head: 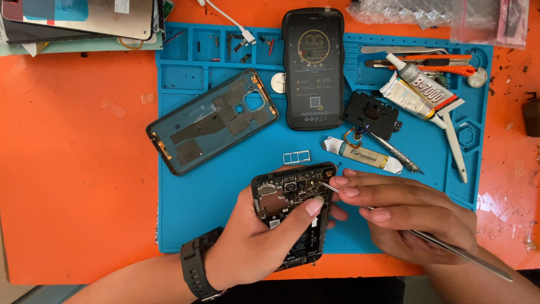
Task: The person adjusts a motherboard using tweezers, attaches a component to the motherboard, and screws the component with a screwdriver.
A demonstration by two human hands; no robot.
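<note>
Phone (292, 217), opened, lower centre on the blue mat (185, 208), gripped by left hand (256, 245); right hand (410, 217) pinches tweezers (427, 239) at its upper board, component work apparently underway, demanding steadiness.

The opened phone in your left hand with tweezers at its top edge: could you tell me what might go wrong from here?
The tweezers in the right hand touch the bare board of the opened phone; a slip might scratch components. The left hand holds the phone off the blue mat, so it could drop. The loose SIM tray nearby could be knocked away.
</note>
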